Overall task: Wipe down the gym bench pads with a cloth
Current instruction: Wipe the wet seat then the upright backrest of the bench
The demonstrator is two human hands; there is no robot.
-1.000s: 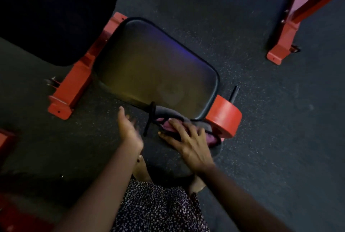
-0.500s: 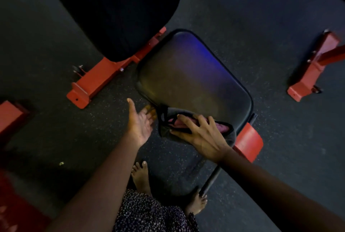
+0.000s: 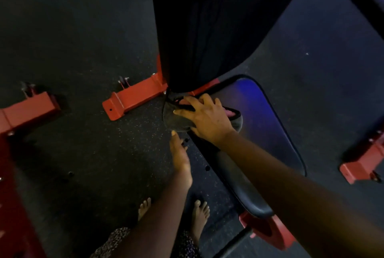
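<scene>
Cloth (image 3: 176,120), dark with pink folds, at the corner of the seat pad (image 3: 270,133) nearest the back pad (image 3: 197,29). Lies pressed under right hand (image 3: 204,118), fingers spread wide. Left hand (image 3: 180,154) just below, beside the pad edge, fingers straight, holding nothing. Red frame foot (image 3: 133,100) off to the left.

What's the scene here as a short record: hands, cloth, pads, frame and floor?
seat pad: black, blue sheen
back pad: black, rising at the seat pad's far end
cloth: dark with pink, on the seat pad's corner by the back pad
right hand: spread on the cloth, pressing it
left hand: fingers straight, holds nothing, just below the cloth
floor: dark, speckled
frame: red, bases on the floor
feet: bare, on the floor
</scene>
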